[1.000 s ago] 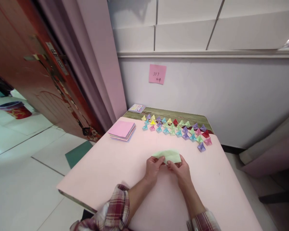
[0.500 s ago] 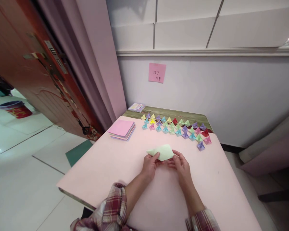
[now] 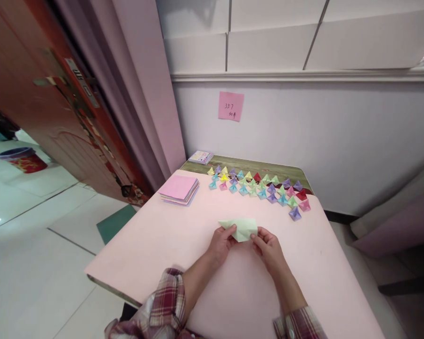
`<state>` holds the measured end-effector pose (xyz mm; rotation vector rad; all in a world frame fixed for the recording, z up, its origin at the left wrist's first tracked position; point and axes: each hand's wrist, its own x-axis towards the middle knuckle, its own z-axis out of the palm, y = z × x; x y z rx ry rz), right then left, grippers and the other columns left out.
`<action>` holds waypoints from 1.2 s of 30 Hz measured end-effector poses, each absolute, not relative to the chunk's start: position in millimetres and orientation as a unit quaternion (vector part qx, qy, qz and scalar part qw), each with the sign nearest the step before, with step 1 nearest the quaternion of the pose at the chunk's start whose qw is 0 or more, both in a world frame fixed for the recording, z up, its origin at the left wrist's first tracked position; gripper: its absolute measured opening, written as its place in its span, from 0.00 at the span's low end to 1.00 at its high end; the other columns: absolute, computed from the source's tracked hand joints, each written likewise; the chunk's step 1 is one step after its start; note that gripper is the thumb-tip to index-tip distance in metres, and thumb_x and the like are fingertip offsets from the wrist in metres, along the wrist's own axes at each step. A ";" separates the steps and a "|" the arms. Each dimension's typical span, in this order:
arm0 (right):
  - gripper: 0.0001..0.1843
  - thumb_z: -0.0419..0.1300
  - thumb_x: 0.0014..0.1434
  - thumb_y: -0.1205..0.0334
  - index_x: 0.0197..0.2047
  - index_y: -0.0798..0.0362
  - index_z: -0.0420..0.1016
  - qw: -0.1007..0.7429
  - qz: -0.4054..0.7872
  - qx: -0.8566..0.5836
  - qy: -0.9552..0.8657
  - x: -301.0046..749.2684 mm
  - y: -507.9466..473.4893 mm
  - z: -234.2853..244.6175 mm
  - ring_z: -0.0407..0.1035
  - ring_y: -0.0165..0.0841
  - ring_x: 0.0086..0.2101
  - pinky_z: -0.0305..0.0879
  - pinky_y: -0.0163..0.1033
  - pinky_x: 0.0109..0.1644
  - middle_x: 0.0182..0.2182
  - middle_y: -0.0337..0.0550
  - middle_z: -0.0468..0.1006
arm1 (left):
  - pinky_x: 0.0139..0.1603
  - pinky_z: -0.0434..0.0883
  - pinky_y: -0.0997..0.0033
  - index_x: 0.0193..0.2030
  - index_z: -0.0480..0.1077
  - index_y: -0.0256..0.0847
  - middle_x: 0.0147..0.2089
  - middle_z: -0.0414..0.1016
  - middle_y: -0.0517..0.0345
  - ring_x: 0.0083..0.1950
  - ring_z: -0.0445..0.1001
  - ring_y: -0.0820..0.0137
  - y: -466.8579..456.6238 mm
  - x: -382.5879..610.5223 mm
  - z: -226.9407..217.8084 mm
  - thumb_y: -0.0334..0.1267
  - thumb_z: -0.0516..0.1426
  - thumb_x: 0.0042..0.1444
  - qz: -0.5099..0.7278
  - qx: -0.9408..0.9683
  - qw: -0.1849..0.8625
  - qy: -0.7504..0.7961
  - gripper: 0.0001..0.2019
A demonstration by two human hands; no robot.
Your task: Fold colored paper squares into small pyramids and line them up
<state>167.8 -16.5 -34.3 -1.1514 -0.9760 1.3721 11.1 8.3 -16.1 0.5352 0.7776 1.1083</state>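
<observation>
A partly folded sheet of pale green origami paper (image 3: pixel 244 229) is held just above the pink tabletop, its pointed end toward the left. My left hand (image 3: pixel 222 242) grips its left part, thumb on top and fingers underneath. My right hand (image 3: pixel 267 245) pinches the right edge between thumb and fingers. Beyond the hands, several small folded paper pieces (image 3: pixel 262 193) in purple, blue, green, yellow, pink and red stand in rows. A stack of square paper (image 3: pixel 179 188), pink on top, lies to the left of them. The fingers under the sheet are partly hidden.
The table (image 3: pixel 155 254) has a pink cover, with a wooden strip showing at the back. A small printed pack (image 3: pixel 201 157) sits at its far left corner. A pink note (image 3: pixel 231 106) is on the wall. A red bin (image 3: pixel 24 160) stands on the floor by the door.
The right side of the green paper has gone from a pointed outline to a squarer one. My right hand has shifted, its thumb now on the paper's lower right edge.
</observation>
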 end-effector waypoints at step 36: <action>0.18 0.65 0.52 0.50 0.40 0.54 0.73 0.567 0.555 -0.490 -0.362 165.4 -15.5 -32.7 0.64 0.26 0.19 0.58 0.29 0.20 0.28 0.40 0.77 | 0.30 0.75 0.69 0.41 0.74 0.30 0.33 0.78 0.48 0.28 0.75 0.69 -4.8 14.9 -3.9 0.39 0.64 0.49 0.453 0.317 0.712 0.433 0.16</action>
